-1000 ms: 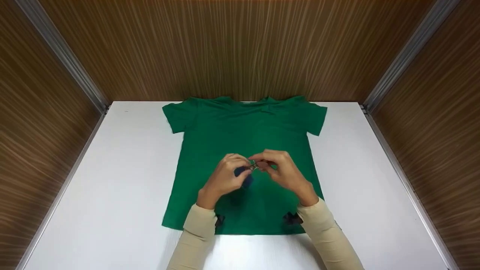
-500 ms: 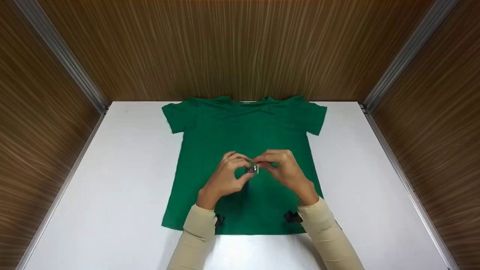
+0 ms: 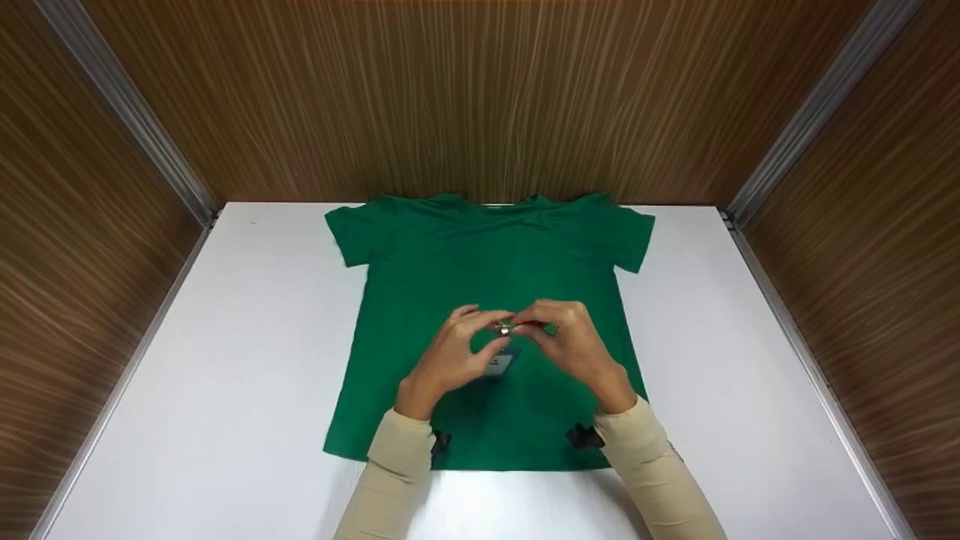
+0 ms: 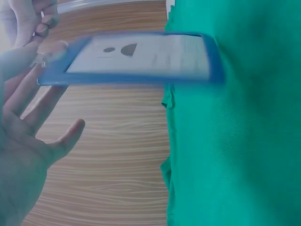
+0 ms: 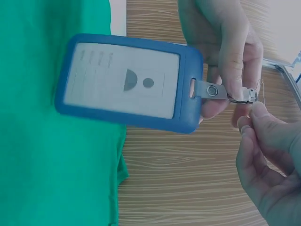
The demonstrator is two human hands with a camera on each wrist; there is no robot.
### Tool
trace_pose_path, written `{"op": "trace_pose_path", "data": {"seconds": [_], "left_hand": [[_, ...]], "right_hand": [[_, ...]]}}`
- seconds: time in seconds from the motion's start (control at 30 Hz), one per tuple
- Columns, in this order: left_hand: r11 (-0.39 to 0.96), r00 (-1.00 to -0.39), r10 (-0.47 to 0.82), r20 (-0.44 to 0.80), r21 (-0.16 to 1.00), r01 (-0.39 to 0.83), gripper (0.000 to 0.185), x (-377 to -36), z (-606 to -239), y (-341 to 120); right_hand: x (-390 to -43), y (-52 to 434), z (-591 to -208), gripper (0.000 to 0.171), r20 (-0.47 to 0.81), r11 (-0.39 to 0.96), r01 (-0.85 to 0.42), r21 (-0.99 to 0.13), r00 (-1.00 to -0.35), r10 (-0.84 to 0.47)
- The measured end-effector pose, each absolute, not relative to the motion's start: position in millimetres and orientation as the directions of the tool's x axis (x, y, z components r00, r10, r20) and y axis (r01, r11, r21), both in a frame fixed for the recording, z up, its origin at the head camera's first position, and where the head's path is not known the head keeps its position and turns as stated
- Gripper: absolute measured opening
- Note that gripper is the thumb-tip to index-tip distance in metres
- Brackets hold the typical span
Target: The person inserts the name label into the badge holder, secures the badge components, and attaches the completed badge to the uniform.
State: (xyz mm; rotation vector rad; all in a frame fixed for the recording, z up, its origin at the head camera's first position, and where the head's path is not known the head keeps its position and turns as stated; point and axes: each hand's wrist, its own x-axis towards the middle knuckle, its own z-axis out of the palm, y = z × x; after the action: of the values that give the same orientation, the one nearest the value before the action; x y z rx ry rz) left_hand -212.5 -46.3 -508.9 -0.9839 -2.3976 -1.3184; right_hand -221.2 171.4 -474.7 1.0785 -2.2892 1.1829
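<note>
A green T-shirt (image 3: 487,270) lies flat on the white table (image 3: 225,360), collar at the far side. Both hands hover above its middle. My left hand (image 3: 480,330) and right hand (image 3: 536,328) meet fingertip to fingertip and pinch a small metal clip (image 3: 504,328). From the clip (image 5: 225,92) hangs a blue badge holder (image 5: 124,82) with a white card in it; it also shows in the head view, where the badge holder (image 3: 500,363) dangles just above the shirt. In the left wrist view the badge holder (image 4: 136,59) is blurred.
Wood-grain walls (image 3: 480,97) close in the table at the back and on both sides, with metal strips (image 3: 127,120) in the corners. Bare white tabletop shows left, right and in front of the shirt. Both forearms wear beige sleeves (image 3: 390,465).
The hands stayed almost in place over the shirt. The badge holder turned under the clip: it showed dark blue first, was nearly hidden, and now shows its white card face.
</note>
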Motion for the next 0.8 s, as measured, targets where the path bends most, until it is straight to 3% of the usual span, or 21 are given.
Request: {"op": "trace_pose_path", "data": {"seconds": [0.27,0.8], "left_hand": [[0.278,-0.710,0.410,0.573,0.663,0.695,0.042,-212.7,-509.2,-43.6],[0.219,-0.653,0.391,0.649,0.624,0.750,0.022,-214.9,-511.3,-39.3]], "right_hand": [[-218.5,170.2,-474.5,0.005,0.597,0.423,-0.728,-0.540,-0.685,-0.418],[-218.3,169.6,-474.4,0.011,0.575,0.455,-0.674,-0.581,-0.736,-0.357]]}}
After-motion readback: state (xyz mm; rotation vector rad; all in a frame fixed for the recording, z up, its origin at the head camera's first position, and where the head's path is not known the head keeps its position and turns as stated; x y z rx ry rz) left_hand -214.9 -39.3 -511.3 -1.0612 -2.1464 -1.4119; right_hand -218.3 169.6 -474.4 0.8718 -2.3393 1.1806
